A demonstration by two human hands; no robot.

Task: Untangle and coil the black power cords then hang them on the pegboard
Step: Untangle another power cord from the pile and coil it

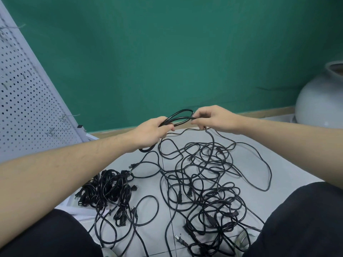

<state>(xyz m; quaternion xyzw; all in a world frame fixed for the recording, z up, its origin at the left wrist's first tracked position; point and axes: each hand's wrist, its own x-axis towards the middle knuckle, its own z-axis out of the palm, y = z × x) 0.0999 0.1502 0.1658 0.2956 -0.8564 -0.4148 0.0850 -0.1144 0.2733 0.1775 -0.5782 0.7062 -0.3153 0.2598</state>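
A partly wound coil (pixel 179 117) of black cord is gripped in the left hand (pixel 152 133), while its trailing length is pinched by the right hand (pixel 213 120). Most cords remain in a tangle (pixel 207 182) on the floor (pixel 289 164); a bundled heap (pixel 107 190) at left is possibly already sorted. Nothing is seen hung on the pegboard (pixel 24 112).

A tangle of cords (pixel 207 175) lies on the floor (pixel 289 164) — a smaller bundle (pixel 109 191) to its left, the pegboard (pixel 27 101) far left, a jar (pixel 321 101) far right.
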